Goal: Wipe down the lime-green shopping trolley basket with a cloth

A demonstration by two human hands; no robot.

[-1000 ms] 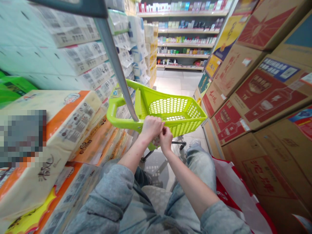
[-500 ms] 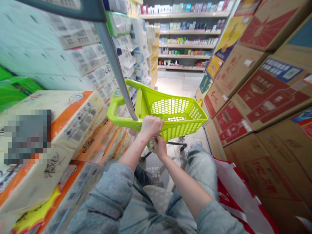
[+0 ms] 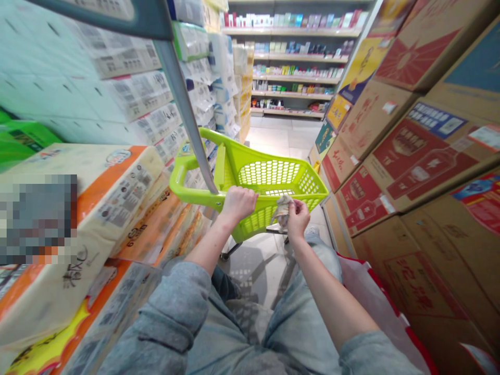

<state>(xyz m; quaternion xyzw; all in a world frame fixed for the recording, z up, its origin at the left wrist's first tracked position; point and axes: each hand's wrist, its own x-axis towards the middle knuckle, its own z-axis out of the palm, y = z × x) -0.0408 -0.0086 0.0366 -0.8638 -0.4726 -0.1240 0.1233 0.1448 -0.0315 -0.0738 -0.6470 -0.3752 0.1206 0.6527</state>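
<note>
The right hand (image 3: 300, 214), now drawn apart from the left, pinches a crumpled cloth (image 3: 282, 209) at the near side of the lime-green trolley basket (image 3: 269, 199); the left hand (image 3: 239, 202) remains curled over its rim. Handling apparently shifts frontward.

Right hand (image 3: 298, 221) has moved rightward — with the cloth (image 3: 282, 210) (now plainer).

"清风" (image 3: 75, 268) on cream-and-orange pack (image 3: 94, 232), left; print on brown cartons (image 3: 425, 252), right, too blurred to read.
</note>
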